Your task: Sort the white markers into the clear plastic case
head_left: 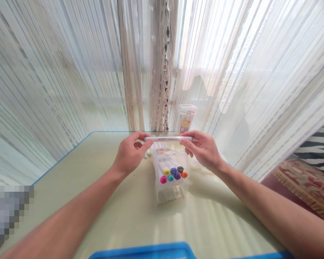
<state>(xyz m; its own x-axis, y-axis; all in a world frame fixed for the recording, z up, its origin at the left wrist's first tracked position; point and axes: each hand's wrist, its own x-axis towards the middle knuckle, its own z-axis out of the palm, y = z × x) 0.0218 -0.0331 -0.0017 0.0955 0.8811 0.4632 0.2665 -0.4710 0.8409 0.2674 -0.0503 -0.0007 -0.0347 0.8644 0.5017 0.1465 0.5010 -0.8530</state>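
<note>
A slim white marker (169,139) with light blue ends is stretched level between my two hands. My left hand (131,151) pinches its left end, and my right hand (201,146) pinches the right end. Just below it, a clear plastic marker case (171,192) lies on the table with its near end facing me. Inside are several markers (173,173) with numbered caps in yellow, blue, black, pink, teal, purple and orange. More white markers (159,142) lie behind the case, partly hidden by the held one.
The pale green table (97,208) has a blue edge. Another clear case (186,118) stands upright at the back, before a string curtain (97,64). A blue plastic rim (143,250) shows at the near edge. Patterned fringed cloth (310,183) lies at the right.
</note>
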